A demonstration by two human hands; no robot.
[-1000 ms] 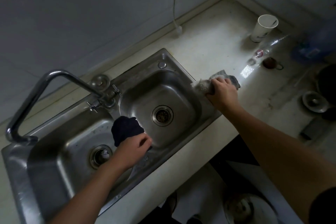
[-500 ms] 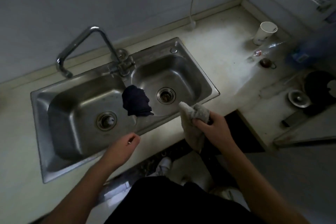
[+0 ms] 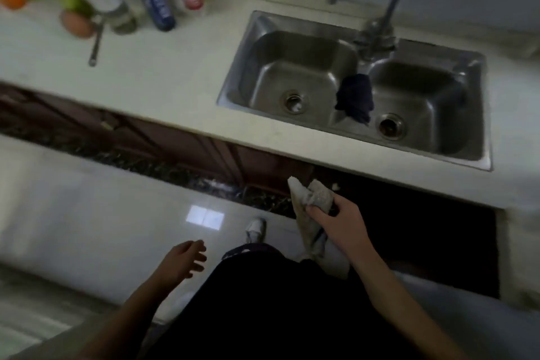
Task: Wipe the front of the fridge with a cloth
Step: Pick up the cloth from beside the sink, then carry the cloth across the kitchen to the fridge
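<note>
The glossy pale tiled floor [image 3: 87,213] fills my view from seven to nine o'clock, and that is the open room I have for turning away. The long cream stone countertop [image 3: 175,82] runs across from nine to three. Its front edge passes close to the right arm, so I would swing clear of it. The stainless steel double-bowl sink [image 3: 254,67] sits at one o'clock, with a dark navy rag [image 3: 355,96] draped over its divider.

No fridge shows anywhere, so I judge the step in hand is carrying the cloth to it. The crumpled grey wiping cloth [image 3: 315,199] is near centre, toward five o'clock. It is bunched in the right hand [image 3: 342,222], fingers and thumb curled round it, with a tail dangling. I would gather that tail into a flat pad before wiping. The left hand [image 3: 181,260], at seven o'clock, hangs loose-fingered and holds nothing.
</note>
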